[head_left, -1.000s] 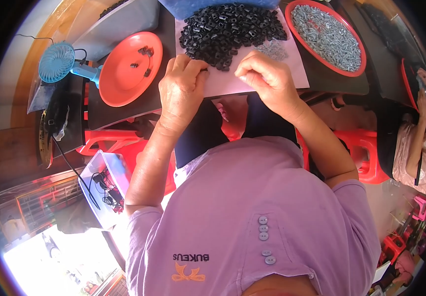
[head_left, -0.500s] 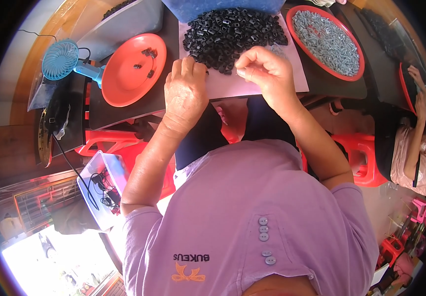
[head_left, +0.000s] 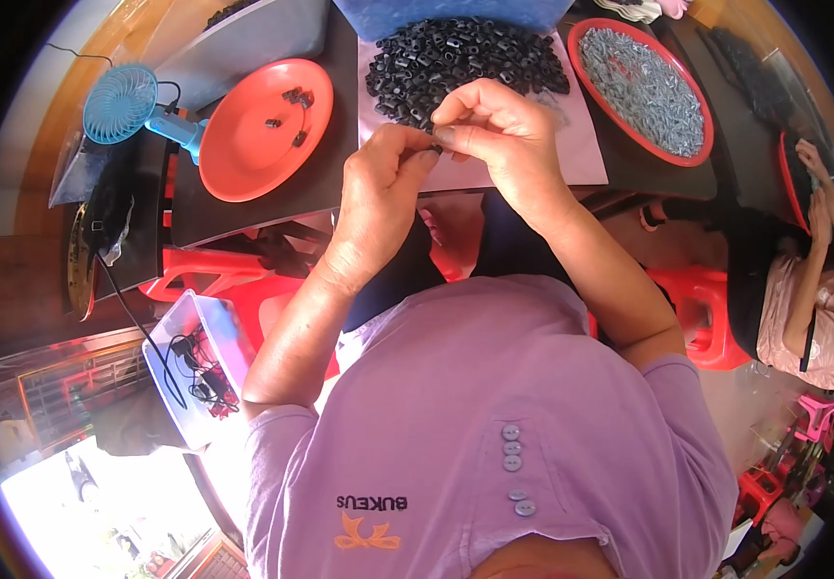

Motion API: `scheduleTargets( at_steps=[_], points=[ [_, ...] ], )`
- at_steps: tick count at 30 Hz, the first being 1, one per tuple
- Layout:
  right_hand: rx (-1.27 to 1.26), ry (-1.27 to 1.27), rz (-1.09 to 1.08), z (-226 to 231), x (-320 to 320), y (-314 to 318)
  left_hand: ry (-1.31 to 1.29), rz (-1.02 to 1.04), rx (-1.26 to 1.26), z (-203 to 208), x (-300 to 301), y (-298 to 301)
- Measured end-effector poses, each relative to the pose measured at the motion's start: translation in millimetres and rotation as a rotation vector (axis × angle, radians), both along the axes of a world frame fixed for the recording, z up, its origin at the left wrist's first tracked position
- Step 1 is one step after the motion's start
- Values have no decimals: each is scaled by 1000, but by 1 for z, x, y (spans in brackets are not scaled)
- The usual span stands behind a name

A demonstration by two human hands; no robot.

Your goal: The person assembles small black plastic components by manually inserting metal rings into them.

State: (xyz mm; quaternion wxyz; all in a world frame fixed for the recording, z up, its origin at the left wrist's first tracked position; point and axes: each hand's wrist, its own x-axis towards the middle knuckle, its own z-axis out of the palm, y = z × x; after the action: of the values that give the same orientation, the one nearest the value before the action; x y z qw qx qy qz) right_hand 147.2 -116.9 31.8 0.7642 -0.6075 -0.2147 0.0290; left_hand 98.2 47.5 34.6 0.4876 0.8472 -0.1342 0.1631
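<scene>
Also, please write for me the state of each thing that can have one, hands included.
Left hand: closed, pinching a small dark piece
Right hand: thumb and forefinger at that piece, grip unclear
Black parts: heaped loosely on pale sheet
Orange plate: holds a few dark bits
Red tray: filled with silver parts
Blue fan: cannot tell whether running
Plastic box: open, cables inside

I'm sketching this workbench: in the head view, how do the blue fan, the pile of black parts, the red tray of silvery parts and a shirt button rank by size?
Largest: pile of black parts and red tray of silvery parts, too alike to rank
Next: blue fan
Smallest: shirt button
</scene>
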Motion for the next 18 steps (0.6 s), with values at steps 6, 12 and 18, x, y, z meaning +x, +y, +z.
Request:
scheduleTargets(
  at_steps=[6,12,18],
  points=[
    [-190,-133,15,8,2,-5,492,-3,-479,11,-2,-2],
    [-348,-364,91,24,3,-14,516,-46,-446,13,-5,2],
    [-468,-321,217,26,10,-14,537,-109,-457,8,-6,2]
  ],
)
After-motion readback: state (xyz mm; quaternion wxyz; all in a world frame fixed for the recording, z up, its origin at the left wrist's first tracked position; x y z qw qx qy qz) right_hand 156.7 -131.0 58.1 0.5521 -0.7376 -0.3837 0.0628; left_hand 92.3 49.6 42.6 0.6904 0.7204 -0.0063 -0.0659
